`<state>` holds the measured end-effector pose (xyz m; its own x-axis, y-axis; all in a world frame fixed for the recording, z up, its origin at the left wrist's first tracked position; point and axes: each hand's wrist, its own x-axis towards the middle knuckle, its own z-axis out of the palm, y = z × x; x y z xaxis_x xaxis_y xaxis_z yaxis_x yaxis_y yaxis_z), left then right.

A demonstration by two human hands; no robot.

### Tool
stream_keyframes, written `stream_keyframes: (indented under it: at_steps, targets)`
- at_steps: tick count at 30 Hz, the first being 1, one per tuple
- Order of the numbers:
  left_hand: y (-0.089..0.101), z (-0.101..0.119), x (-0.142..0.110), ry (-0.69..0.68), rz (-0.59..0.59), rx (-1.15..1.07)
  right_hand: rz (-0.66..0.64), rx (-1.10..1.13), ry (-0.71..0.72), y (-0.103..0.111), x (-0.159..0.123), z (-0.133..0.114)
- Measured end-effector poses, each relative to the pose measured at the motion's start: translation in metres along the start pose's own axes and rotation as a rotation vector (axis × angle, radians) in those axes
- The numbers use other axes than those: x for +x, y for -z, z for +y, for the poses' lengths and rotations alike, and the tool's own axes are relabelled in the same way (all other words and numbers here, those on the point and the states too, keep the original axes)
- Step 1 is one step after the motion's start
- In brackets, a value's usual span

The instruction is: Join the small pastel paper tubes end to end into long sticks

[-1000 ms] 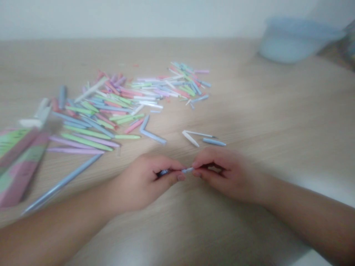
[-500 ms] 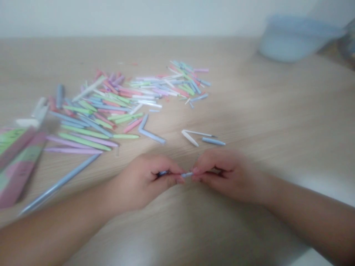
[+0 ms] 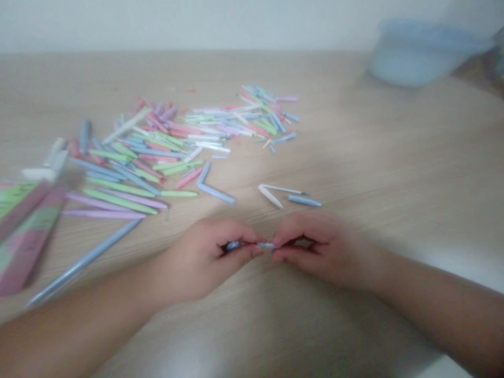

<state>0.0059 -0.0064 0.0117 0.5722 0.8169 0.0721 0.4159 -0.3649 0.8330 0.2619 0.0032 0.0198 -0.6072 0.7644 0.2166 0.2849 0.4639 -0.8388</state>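
Over the near part of the table, my left hand (image 3: pixel 208 257) and my right hand (image 3: pixel 318 249) face each other, fingertips pinched. Between them runs a thin pale blue pen part (image 3: pixel 266 245), one end in each pinch. A bluish bit of it also shows inside the curl of my left hand; the rest is covered by fingers. Just beyond my hands lie a white pen cap (image 3: pixel 271 197), a thin refill (image 3: pixel 283 189) with a dark tip, and a short blue pen piece (image 3: pixel 304 201). A bent-looking pair of blue pen parts (image 3: pixel 214 193) lies farther left.
A wide heap of coloured pen parts (image 3: pixel 157 147) spreads over the left and middle of the table. Pink and green boxes (image 3: pixel 29 236) stand at the left edge. A long blue tube (image 3: pixel 86 262) lies beside my left forearm. A light blue basin (image 3: pixel 417 58) sits at the back right.
The pen part between my fingertips has levelled out slightly, and more of the bluish bit shows inside my left hand. My hands stay in nearly the same place.
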Motion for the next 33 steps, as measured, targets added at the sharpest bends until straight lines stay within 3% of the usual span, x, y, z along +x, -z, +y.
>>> stream_keyframes:
  at_steps: [7, 16, 33]
  targets:
    - [-0.0009, 0.0000, 0.0002, 0.011, 0.022, -0.017, -0.038, 0.053, -0.034, 0.0014, -0.0025, -0.0017]
    - [-0.0018, -0.0013, -0.0014, 0.007, 0.031, -0.012, -0.072, -0.172, 0.149, 0.0068, -0.0023, -0.0012]
    - [-0.0018, 0.0011, -0.0001, -0.011, 0.026, 0.002, -0.164, -0.237, 0.114, 0.0065, -0.0013, -0.0032]
